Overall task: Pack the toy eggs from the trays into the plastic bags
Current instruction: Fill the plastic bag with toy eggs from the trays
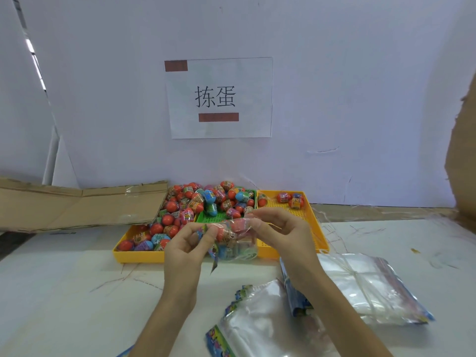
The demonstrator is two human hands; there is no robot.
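Both hands meet in the head view above the near edge of the trays, pinching the top of a clear plastic bag (231, 240) between them. That bag is thin and glossy, with a printed colourful strip hanging off its left side, and it holds several toy eggs; the plainest is a red-orange egg (226, 231) with a banded label, sitting high in the bag, with blurred blue and green ones under it. The left hand (185, 243) has thumb and forefinger curled and closed on the bag's left edge, palm turned to the right, forearm rising from the bottom of the frame. The right hand (278, 228) pinches the bag's right top edge with thumb and fingertips, its other fingers loosely bent, wrist angled in from the lower right. Behind the bag, a yellow tray (139, 253) on the left is heaped with red, blue, pink and purple toy eggs (195, 202), which spill over a green tray (219, 215) in the middle; another yellow tray (309, 228) on the right holds a few eggs in its far corner. Two bundles of empty plastic bags (360, 282) lie on the white table (64, 292) near the right forearm. Flattened cardboard (77, 204) lies on the left, and a paper sign (219, 97) hangs on the wall.
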